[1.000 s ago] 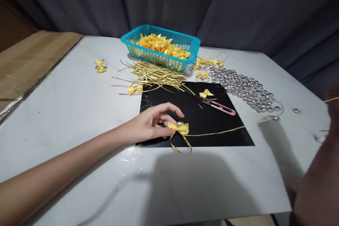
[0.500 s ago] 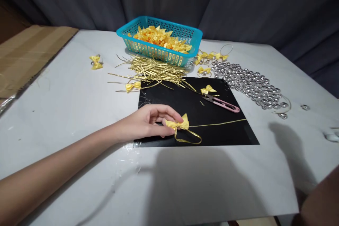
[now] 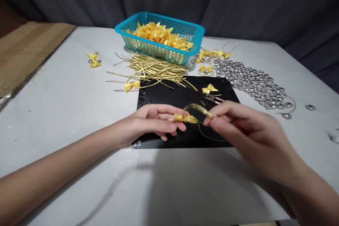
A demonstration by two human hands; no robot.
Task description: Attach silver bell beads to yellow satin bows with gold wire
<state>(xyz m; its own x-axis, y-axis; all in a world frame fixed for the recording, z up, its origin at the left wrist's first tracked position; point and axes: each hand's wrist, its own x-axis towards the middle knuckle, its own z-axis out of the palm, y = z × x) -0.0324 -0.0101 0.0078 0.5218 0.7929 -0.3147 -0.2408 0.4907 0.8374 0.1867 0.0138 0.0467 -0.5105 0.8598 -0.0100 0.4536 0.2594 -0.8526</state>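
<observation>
A white tabletop [image 3: 79, 113] carries a black mat [image 3: 169, 95]. Over the mat my left hand [image 3: 150, 122] pinches a yellow bow [image 3: 184, 117], while my right hand [image 3: 238, 127] grips the gold wire [image 3: 197, 107] looped from it. A teal basket [image 3: 159, 35] sits behind.

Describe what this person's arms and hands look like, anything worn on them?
Both arms are bare as far as the picture shows: no sleeves, gloves, watch or bracelets. The left hand and right hand show no rings on the fingers that can be seen. The fingers are slender, the nails short and unpainted where they show.
</observation>
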